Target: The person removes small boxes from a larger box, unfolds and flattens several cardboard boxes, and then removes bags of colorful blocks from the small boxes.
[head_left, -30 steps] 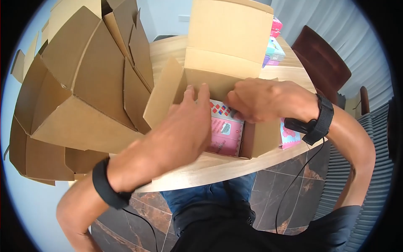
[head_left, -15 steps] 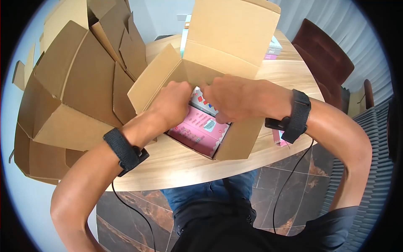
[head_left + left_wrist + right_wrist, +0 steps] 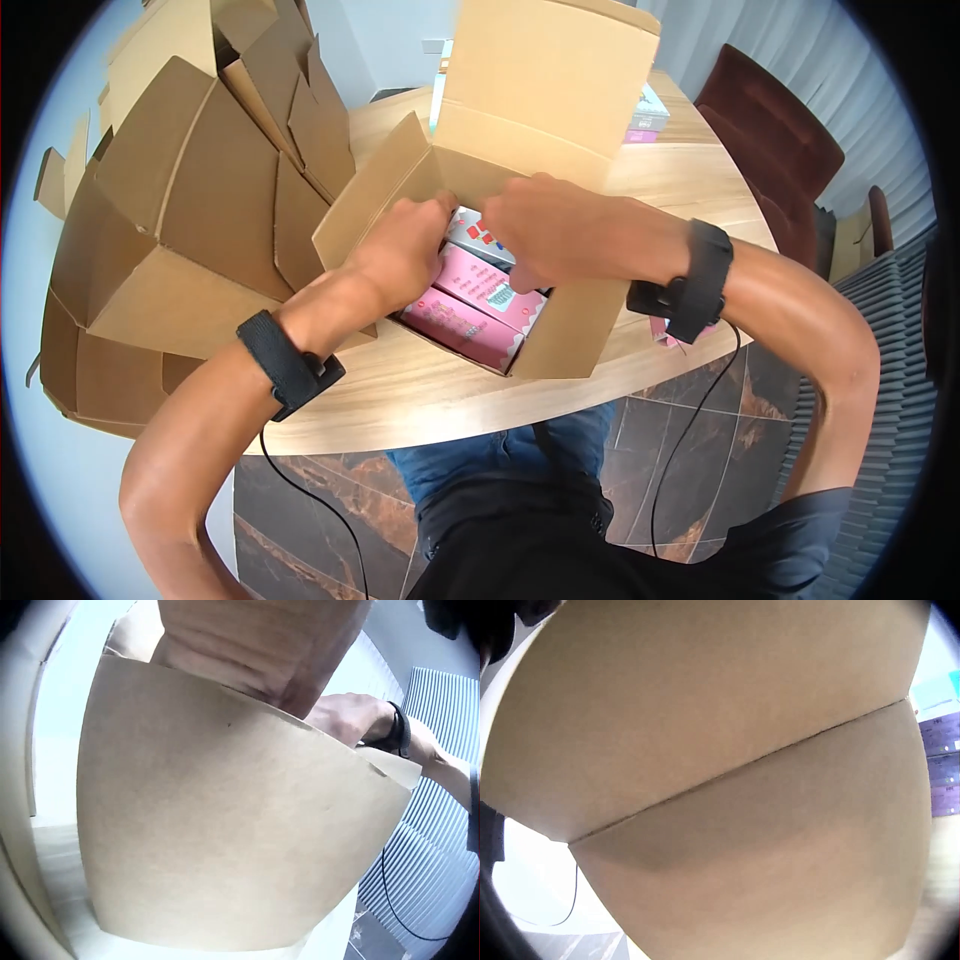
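An open cardboard box [image 3: 565,335] stands on the table with its flaps up. Inside lie two pink printed small boxes [image 3: 455,325] side by side, and behind them a white one [image 3: 465,228] with red and blue pictures. My left hand [image 3: 405,245] reaches over the left flap, knuckles bent, at the left ends of the white and rear pink boxes. Opposite it, my right hand [image 3: 545,230] bends down at their right ends, its thumb beside the rear pink box. Both sets of fingertips are hidden inside. Cardboard walls fill much of both wrist views.
Large folded brown cartons [image 3: 200,220] crowd the left side. Small coloured boxes [image 3: 650,110] are stacked behind the open box, and a pink packet [image 3: 672,332] lies right of it. A dark red chair [image 3: 770,140] stands beyond the wooden table [image 3: 420,410]. Cables hang from both wristbands.
My left hand has drawn back to the left end of the small boxes. The cardboard box has turned and shifted left. A clear dividing edge now shows between the two pink boxes.
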Demonstrator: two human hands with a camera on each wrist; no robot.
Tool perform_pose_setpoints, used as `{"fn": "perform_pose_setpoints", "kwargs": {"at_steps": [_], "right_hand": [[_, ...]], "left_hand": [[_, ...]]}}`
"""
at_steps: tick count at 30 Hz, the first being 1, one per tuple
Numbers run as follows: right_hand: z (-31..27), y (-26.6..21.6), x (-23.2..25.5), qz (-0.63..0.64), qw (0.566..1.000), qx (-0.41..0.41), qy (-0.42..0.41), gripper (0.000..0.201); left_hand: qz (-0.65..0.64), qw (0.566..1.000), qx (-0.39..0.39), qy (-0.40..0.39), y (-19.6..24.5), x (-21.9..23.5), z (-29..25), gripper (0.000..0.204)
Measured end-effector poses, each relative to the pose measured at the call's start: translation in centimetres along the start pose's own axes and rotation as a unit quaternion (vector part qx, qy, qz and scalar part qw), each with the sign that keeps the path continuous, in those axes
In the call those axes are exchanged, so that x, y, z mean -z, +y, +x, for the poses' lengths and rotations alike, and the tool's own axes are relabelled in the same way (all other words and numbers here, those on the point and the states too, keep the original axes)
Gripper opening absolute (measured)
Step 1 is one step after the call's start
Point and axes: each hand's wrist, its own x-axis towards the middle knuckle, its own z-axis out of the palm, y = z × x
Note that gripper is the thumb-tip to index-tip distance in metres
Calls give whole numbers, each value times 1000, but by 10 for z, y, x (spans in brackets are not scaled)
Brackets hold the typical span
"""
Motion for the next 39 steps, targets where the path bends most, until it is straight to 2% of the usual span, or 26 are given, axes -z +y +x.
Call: {"fn": "perform_pose_setpoints", "kwargs": {"at_steps": [2, 6, 9, 11, 12, 14, 15, 17, 18, 20, 21, 22, 24, 26, 27, 31, 33, 37, 39], "right_hand": [[-7, 0, -2, 78, 996, -26, 40, 27], [-6, -5, 1, 48, 998, -27, 35, 30], [1, -7, 1, 8, 997, 2, 81, 32], [6, -10, 7, -8, 999, -18, 29, 31], [8, -10, 8, -8, 999, -18, 28, 31], [3, -3, 3, 10, 999, -47, -8, 32], [6, -3, 5, 11, 999, -45, -11, 32], [11, -5, 9, -34, 992, -101, -71, 41], [12, 0, 6, -33, 992, -99, -74, 41], [8, 13, -3, -41, 996, -53, -56, 49], [10, 7, 0, -68, 988, -88, -107, 52], [8, 9, -4, -65, 988, -90, -111, 52], [2, 18, -11, -87, 994, -15, -70, 54], [-9, 11, -10, -110, 992, 11, -60, 55], [-14, 7, -11, -128, 990, 41, -48, 56], [-15, 1, -9, -118, 990, 14, -80, 56], [-8, 8, -18, -116, 987, 114, 17, 51], [14, -6, -8, -47, 990, 132, 4, 42], [19, -16, 9, -77, 990, 57, -105, 33]], "left_hand": [[16, 1000, -20, 8, -1, 0, -7, 43], [-12, 1000, -3, 21, 5, 2, -24, 46], [-39, 998, 14, 39, -1, 4, -33, 48], [-73, 994, -9, 84, -11, -1, -33, 49], [-73, 994, -9, 85, -12, -2, -32, 49], [-88, 987, -64, 115, -9, -15, -28, 47], [-90, 988, -61, 114, -9, -11, -24, 47], [-90, 995, 15, -46, 1, 3, -17, 47], [-93, 994, 17, -48, 7, 3, -18, 47], [-16, 996, -10, -86, 24, 3, -19, 46], [27, 995, -28, -96, 33, 6, -18, 48], [24, 994, -30, -100, 34, 5, -20, 48], [67, 993, -83, -47, 37, 1, -30, 46], [86, 989, -86, -83, 54, 12, -56, 52], [70, 987, -138, -38, 50, 11, -67, 37], [-18, 984, -165, -68, 54, -1, -101, 36], [7, 981, -185, 58, 64, -21, -109, 46], [41, 974, -192, 114, 60, -37, -111, 44], [35, 971, -197, 135, 59, -39, -110, 41]]}}
